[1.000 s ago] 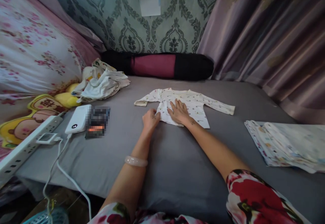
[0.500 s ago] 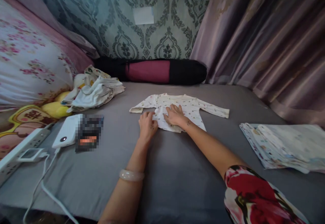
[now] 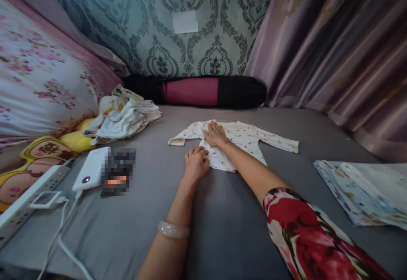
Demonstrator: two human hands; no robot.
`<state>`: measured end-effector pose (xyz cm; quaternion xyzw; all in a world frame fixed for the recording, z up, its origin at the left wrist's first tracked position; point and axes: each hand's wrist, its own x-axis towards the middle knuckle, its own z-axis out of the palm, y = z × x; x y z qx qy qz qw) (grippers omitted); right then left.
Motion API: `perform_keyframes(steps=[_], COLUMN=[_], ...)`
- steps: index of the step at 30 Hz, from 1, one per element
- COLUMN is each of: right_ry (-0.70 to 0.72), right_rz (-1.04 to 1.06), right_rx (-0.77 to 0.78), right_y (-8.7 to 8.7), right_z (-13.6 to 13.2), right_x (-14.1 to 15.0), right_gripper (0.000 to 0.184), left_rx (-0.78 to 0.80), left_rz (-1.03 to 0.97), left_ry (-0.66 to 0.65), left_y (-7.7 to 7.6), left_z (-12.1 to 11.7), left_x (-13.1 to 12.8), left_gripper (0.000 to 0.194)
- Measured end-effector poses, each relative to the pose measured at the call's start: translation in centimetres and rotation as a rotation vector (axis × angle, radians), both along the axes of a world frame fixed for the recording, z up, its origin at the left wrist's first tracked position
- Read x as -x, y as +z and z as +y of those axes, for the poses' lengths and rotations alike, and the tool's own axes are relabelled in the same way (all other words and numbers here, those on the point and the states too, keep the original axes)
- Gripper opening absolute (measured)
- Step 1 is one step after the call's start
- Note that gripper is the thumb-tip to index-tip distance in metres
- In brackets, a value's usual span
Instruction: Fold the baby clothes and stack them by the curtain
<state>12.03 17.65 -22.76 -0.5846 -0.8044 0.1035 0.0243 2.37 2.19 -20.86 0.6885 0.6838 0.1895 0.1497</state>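
Note:
A small white long-sleeved baby shirt (image 3: 244, 138) with a scattered print lies flat on the grey sheet, both sleeves spread outward. My right hand (image 3: 215, 134) rests palm down on its upper left part, fingers extended toward the collar. At the shirt's lower left edge is my left hand (image 3: 197, 162), its fingers slightly bent and apart, the thumb side touching the cloth. My right forearm crosses over the shirt's lower middle and hides part of the hem.
Crumpled pale clothes (image 3: 127, 119) lie at the back left. A stack of folded cloths (image 3: 365, 191) sits at right. Nearer left are a white power bank (image 3: 92, 170), a blurred-out dark object (image 3: 118, 172), a power strip (image 3: 34, 199) and cables. A black and maroon roll (image 3: 190, 91) lies along the wall.
My right hand has slid up the shirt toward the collar on its left side. My left hand stays by the lower left edge. The whole view has shifted slightly.

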Motion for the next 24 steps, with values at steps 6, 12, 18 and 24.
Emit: perform_keyframes(steps=[6,12,18,24], right_ry=[-0.053,-0.068,0.218,0.692], right_rz=[0.033,-0.028,-0.006,-0.105], right_rx=[-0.08,-0.024,-0.175,-0.043], right_y=[-0.7,0.7,4.6,5.6], right_z=[1.4,1.5,0.2,-2.2], right_x=[0.7,1.0,4.8,10.6], right_gripper=[0.068,0.065,0.044,0.044], left_rx=[0.009,-0.041,-0.166,-0.265], left_rz=[-0.068,-0.283,-0.735,-1.02], left_ry=[0.033,0.174,0.55,0.797], left_y=[-0.3,-0.9,-1.4,-2.2], left_z=[0.5,1.4,2.5,2.9], left_x=[0.2,0.5,2.2,3.9], left_gripper=[0.038,0.032,0.026,0.02])
